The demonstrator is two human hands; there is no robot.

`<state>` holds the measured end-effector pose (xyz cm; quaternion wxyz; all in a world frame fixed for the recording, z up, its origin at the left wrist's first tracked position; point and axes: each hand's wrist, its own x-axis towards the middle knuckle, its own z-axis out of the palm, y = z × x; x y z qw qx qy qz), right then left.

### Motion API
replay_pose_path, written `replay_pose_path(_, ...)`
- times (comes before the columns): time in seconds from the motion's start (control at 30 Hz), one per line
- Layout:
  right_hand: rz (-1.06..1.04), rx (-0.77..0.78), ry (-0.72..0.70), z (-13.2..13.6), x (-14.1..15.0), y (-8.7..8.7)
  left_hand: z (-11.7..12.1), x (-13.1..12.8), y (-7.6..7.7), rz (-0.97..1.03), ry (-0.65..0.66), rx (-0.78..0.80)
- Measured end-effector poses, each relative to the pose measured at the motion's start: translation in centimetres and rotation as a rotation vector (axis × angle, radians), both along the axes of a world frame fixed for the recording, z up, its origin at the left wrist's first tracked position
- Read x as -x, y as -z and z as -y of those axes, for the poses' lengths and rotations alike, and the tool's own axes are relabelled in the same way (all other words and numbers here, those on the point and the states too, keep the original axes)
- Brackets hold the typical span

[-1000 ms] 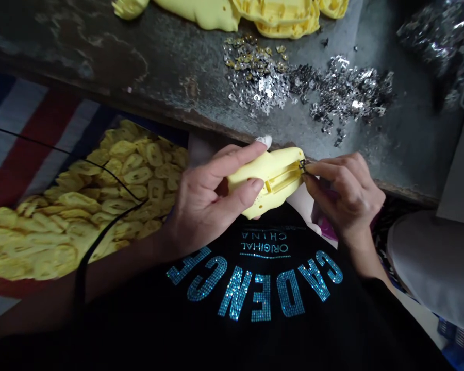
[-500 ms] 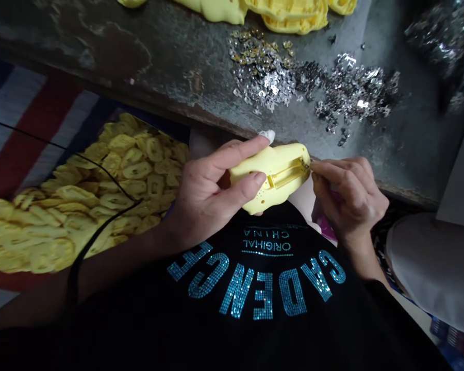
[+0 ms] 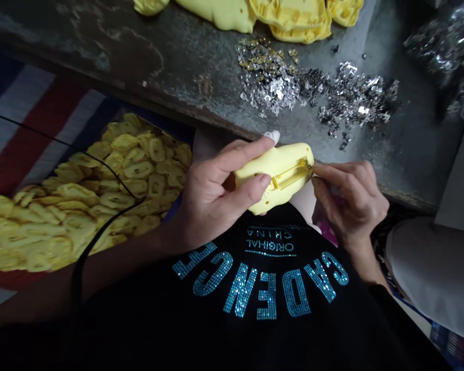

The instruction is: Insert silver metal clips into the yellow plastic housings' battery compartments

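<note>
My left hand (image 3: 228, 188) is closed round a yellow plastic shell (image 3: 280, 159), thumb on its near face and a white wrap on one fingertip. A long battery-type recess in the shell faces up toward me. At the recess's right end, my right hand (image 3: 350, 193) pinches a small metal clip (image 3: 309, 168) between thumb and forefinger; the fingers partly hide it. Beyond my hands, a pile of silver metal clips (image 3: 274, 85) lies on the grey worktable (image 3: 185, 77), some of them gold-coloured. Another pile of darker clips (image 3: 359, 100) is to its right.
Several yellow shells (image 3: 294, 18) rest at the table's far side. A clear bag of metal pieces (image 3: 441, 49) lies at the upper right. To the left, a large heap of yellow shells (image 3: 135, 170) sits below table height, with a black cord (image 3: 100, 159) across it.
The shell and my left hand appear slightly further right, while the whole view has shifted a little. My right fingers stay at the recess's right end.
</note>
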<state>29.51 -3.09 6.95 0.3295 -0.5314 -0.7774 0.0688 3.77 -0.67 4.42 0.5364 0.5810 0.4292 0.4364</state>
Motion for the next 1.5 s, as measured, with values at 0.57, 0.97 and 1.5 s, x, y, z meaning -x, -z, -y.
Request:
replay_pose_path(0.57, -0.334, 0.386, 0.100, -1.5, 0.6, -0.2, 0.1, 0.3, 0.2, -0.114, 0.041, -0.160)
replay_pose_path(0.97, -0.389, 0.485, 0.074, -1.9, -1.0, -2.0, 0.2, -0.1, 0.8, -0.075, -0.003, -0.282)
replay_pose_path(1.5, -0.557, 0.431, 0.160, -0.7, 0.2, 0.8, 0.5, -0.8, 0.1, 0.046, -0.020, -0.056)
